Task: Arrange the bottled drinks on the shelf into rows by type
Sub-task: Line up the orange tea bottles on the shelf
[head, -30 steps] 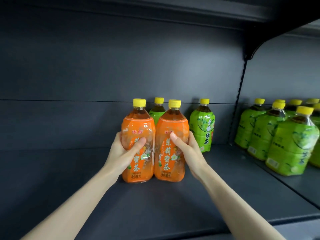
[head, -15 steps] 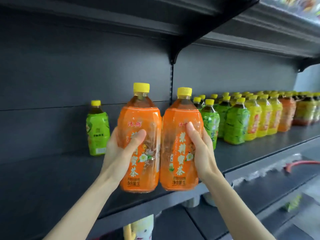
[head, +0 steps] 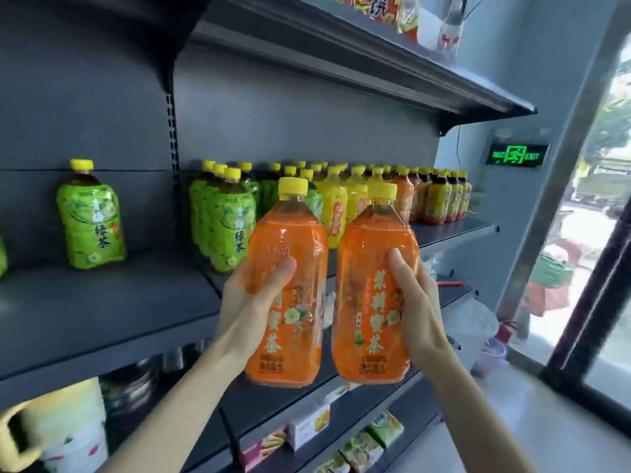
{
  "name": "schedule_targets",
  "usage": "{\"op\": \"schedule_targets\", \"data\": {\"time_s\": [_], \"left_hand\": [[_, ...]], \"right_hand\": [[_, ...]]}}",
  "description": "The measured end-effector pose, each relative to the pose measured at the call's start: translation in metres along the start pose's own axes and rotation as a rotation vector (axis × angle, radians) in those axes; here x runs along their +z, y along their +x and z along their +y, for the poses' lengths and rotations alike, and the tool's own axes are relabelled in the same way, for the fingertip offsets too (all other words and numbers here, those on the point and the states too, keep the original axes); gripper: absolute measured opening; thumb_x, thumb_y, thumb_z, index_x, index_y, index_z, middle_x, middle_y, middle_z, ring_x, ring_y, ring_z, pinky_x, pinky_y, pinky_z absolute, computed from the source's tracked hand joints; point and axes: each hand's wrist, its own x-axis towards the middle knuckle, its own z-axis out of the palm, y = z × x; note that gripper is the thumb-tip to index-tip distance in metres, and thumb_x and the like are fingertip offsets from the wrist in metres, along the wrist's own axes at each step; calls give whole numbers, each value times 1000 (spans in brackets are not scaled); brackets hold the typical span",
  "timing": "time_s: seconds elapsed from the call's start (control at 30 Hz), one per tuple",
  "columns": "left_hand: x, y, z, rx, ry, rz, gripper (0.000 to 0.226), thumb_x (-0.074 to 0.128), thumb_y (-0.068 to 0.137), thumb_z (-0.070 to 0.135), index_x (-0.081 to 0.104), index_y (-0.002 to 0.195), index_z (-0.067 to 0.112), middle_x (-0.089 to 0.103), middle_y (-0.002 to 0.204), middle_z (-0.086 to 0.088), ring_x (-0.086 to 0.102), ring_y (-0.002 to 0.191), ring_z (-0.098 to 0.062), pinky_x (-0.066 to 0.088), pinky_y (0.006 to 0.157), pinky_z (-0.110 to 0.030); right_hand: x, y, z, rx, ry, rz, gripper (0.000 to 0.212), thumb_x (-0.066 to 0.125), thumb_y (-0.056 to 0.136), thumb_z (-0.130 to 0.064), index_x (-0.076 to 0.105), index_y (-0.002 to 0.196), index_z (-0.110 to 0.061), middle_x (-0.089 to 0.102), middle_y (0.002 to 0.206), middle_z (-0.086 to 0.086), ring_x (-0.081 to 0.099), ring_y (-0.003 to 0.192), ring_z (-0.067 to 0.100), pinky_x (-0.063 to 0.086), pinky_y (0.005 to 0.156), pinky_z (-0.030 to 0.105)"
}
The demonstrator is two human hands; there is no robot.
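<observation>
**Head view: two orange tea bottles in the air, on their way to a matching row.**
Your left hand point(head: 252, 302) grips the left orange bottle point(head: 286, 240) and your right hand point(head: 416, 302) grips the right orange bottle point(head: 375, 240). Both bottles are upright, side by side, just off the shelf point(head: 102, 319) edge. Beyond your right hand, past the green bottles point(head: 225, 227) and yellow bottles point(head: 336, 206), stands an orange group point(head: 404, 196). The next move likely calls for carrying both bottles there and setting them down without knocking their neighbours.

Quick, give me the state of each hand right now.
Left hand: grips the left orange tea bottle, lifted in front of the shelf.
Right hand: grips the right orange tea bottle, also lifted.
</observation>
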Motion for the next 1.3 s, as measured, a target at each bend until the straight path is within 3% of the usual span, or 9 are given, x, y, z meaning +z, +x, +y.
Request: {"op": "schedule_targets", "data": {"time_s": [0.1, 0.23, 0.33, 0.5, 0.73, 0.9, 1.13, 1.3], "left_hand": [[35, 24, -4, 43, -2, -25, 76, 70, 44, 78, 62, 106, 35, 73, 99, 8, 70, 89, -12, 53, 75, -33], [78, 66, -24, 61, -11, -23, 56, 69, 59, 65, 63, 105, 33, 73, 97, 6, 71, 86, -14, 55, 65, -25], [111, 103, -54, 72, -11, -16, 77, 70, 46, 78, 63, 106, 30, 74, 94, 1, 71, 84, -19, 54, 66, -31], [183, 173, -99, 67, -17, -48, 88, 68, 39, 82, 62, 110, 30, 73, 94, 4, 71, 84, -16, 55, 65, -31], [311, 263, -145, 78, -43, -168, 75, 68, 48, 72, 61, 107, 27, 73, 88, 8, 71, 77, -11, 53, 55, -18], [398, 316, -192, 72, -24, -179, 70, 63, 56, 69, 57, 117, 34, 72, 99, 8, 70, 90, -14, 55, 80, -40], [484, 377, -242, 107, 82, -37, 39, 64, 64, 63, 60, 97, 42, 70, 93, 21, 66, 86, 1, 48, 82, -31], [505, 421, -272, 133, 172, 183, 66, 62, 60, 68, 56, 115, 34, 68, 97, 23, 62, 89, 8, 43, 80, -20]], "right_hand": [[-33, 29, 4, -13, 6, 10, 61, 63, 63, -67, 61, 109, -28, 73, 100, 7, 72, 91, 28, 57, 84, 53], [-72, 75, 21, -27, 6, 35, 60, 63, 64, -68, 60, 109, -28, 73, 100, 7, 72, 91, 28, 57, 84, 55], [-106, 117, 39, -30, -28, 50, 63, 63, 63, -69, 59, 111, -28, 73, 101, 6, 71, 92, 28, 56, 85, 55], [-169, 189, 58, -12, -92, 115, 63, 64, 61, -72, 59, 109, -33, 72, 102, 5, 71, 92, 27, 56, 85, 55], [-282, 285, 74, -54, -115, 251, 65, 62, 62, -71, 59, 111, -28, 73, 101, 6, 72, 90, 28, 56, 85, 55], [-360, 355, 105, -52, -124, 281, 67, 62, 59, -73, 60, 111, -30, 73, 101, 5, 72, 91, 27, 56, 85, 54], [-433, 468, 141, -36, -109, 133, 63, 62, 61, -70, 61, 107, -27, 73, 99, 6, 72, 89, 26, 57, 84, 52], [-441, 544, 177, -24, -6, 0, 48, 64, 70, -61, 62, 105, -29, 74, 94, 3, 72, 88, 24, 58, 78, 43]]}}
